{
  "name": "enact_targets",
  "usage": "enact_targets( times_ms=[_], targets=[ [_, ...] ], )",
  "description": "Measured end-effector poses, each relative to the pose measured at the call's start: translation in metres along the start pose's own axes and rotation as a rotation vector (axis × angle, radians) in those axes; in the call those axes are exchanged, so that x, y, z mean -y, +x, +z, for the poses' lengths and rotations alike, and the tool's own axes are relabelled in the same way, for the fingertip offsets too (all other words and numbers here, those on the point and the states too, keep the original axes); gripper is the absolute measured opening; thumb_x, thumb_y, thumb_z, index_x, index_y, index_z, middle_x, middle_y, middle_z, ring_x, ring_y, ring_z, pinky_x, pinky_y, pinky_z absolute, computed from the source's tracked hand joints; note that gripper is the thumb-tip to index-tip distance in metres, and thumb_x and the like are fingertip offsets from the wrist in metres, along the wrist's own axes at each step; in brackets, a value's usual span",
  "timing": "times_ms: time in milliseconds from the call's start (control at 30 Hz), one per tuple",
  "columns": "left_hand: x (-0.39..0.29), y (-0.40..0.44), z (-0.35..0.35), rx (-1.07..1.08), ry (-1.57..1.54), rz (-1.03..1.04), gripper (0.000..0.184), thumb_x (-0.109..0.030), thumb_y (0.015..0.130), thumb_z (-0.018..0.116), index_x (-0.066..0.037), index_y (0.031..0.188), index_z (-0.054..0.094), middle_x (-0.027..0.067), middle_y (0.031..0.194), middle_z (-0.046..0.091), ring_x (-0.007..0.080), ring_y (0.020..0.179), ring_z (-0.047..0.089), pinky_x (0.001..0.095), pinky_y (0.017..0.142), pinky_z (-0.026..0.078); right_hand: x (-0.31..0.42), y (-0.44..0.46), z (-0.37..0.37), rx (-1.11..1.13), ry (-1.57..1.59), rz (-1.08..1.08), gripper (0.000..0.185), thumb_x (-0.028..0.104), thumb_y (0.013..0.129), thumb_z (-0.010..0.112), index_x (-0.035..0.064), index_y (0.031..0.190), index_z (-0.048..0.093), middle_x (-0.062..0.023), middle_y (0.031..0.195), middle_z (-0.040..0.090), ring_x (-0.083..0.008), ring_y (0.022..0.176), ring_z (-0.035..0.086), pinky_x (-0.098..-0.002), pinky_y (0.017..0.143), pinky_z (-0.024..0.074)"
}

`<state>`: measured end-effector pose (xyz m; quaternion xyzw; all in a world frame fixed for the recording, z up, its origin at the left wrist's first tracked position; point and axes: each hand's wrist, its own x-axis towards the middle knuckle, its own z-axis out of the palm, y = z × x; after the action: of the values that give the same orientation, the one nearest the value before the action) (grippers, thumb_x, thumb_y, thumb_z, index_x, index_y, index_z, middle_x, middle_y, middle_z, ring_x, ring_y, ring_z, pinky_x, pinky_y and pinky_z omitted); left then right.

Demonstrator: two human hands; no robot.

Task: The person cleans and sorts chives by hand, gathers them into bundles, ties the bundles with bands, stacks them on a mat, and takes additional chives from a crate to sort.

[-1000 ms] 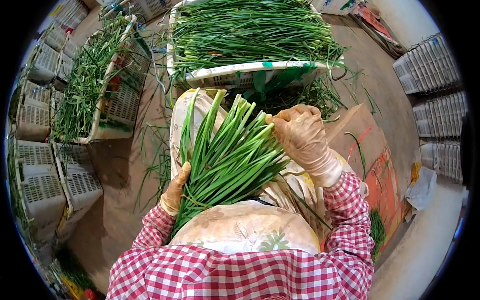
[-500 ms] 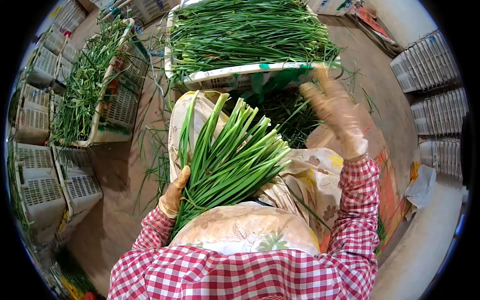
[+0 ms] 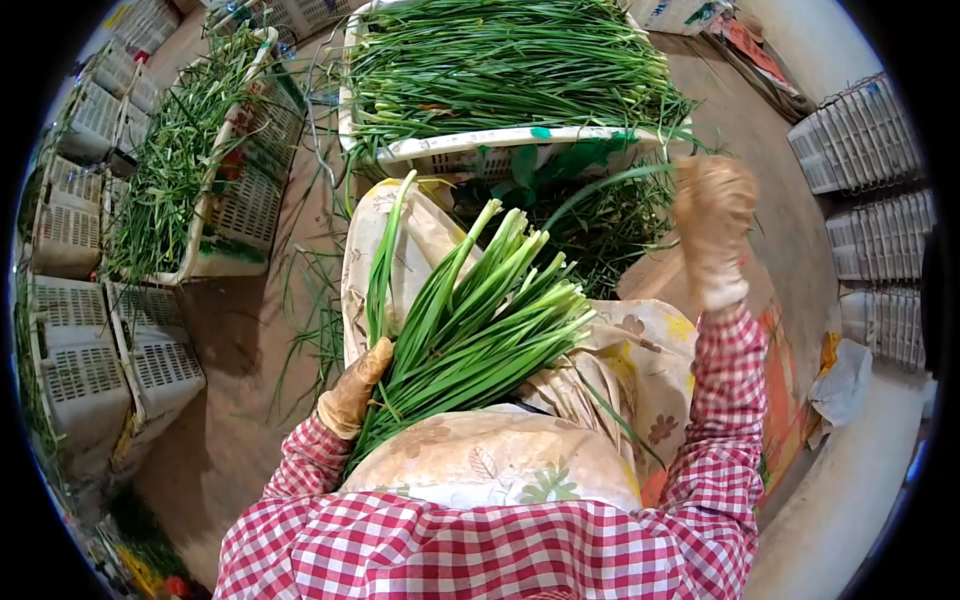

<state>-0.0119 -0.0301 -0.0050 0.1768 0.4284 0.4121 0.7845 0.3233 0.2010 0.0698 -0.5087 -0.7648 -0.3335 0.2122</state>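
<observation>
A bunch of garlic chives (image 3: 480,310) lies across my lap, pale cut ends fanned away from me. My gloved left hand (image 3: 358,388) is closed round its left side near the leafy end. One small clump of chives (image 3: 385,265) stands apart at the bunch's left edge. Off to the right, my gloved right hand (image 3: 714,225) is raised and closed, its fingers smeared by motion. From it a single green chive leaf (image 3: 610,187) trails leftward in a blurred arc. A patterned apron (image 3: 540,455) covers my lap beneath the bunch.
Straight ahead stands a white crate (image 3: 450,148) heaped with chives. Loose leaves (image 3: 600,255) pile up below its front. To the left is another crate (image 3: 240,210) of leafy trimmings, beside several white crates (image 3: 80,370). Stacked crates (image 3: 865,135) line the right wall.
My right hand has moved right and closed, now trailing a chive leaf. My left hand has shifted slightly up and right along the bunch. The view has tilted a little.
</observation>
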Motion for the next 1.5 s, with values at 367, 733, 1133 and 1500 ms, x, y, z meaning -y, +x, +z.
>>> enact_targets(
  times_ms=[367, 733, 1133, 1500],
  targets=[
    [-0.007, -0.001, 0.013, 0.001, 0.095, -0.025, 0.062, -0.051, 0.093, 0.045, 0.001, 0.128, 0.049, 0.0121, 0.121, 0.057, 0.0193, 0.108, 0.057, 0.0297, 0.093, 0.046, 0.086, 0.019, -0.039, 0.86, 1.166, 0.198, 0.035, 0.037, 0.079, 0.068, 0.004, 0.089, 0.069, -0.011, 0.077, 0.065, -0.024, 0.073, 0.062, -0.0353, 0.067, 0.0481],
    [-0.01, 0.007, 0.012, 0.071, -0.066, -0.117, 0.066, -0.052, 0.092, 0.047, 0.001, 0.131, 0.045, 0.0136, 0.127, 0.054, 0.0206, 0.114, 0.054, 0.0316, 0.098, 0.044, 0.097, -0.002, -0.035, 0.164, 0.573, -0.454, 0.008, 0.015, 0.069, 0.058, 0.0097, 0.074, 0.062, -0.0065, 0.072, 0.057, -0.0222, 0.075, 0.057, -0.0382, 0.09, 0.0397],
    [0.042, 0.031, -0.043, 0.039, -0.406, 0.156, 0.088, -0.064, 0.08, 0.055, -0.014, 0.145, 0.025, 0.0105, 0.143, 0.037, 0.0245, 0.126, 0.042, 0.0417, 0.104, 0.039, -0.069, 0.0, 0.01, 0.115, 0.015, 0.417, 0.025, 0.03, 0.089, 0.058, 0.0071, 0.08, 0.062, -0.0091, 0.083, 0.062, -0.0234, 0.076, 0.058, -0.0355, 0.064, 0.0461],
    [0.015, 0.021, 0.001, 0.145, -0.317, 0.137, 0.098, -0.077, 0.075, 0.047, -0.015, 0.146, 0.023, 0.0124, 0.146, 0.033, 0.0275, 0.129, 0.039, 0.0441, 0.107, 0.035, 0.085, -0.012, -0.031, 0.508, 1.082, -0.121, 0.02, 0.028, 0.076, 0.07, 0.0101, 0.084, 0.068, -0.0061, 0.079, 0.064, -0.0255, 0.079, 0.06, -0.0383, 0.075, 0.0417]
  ],
)
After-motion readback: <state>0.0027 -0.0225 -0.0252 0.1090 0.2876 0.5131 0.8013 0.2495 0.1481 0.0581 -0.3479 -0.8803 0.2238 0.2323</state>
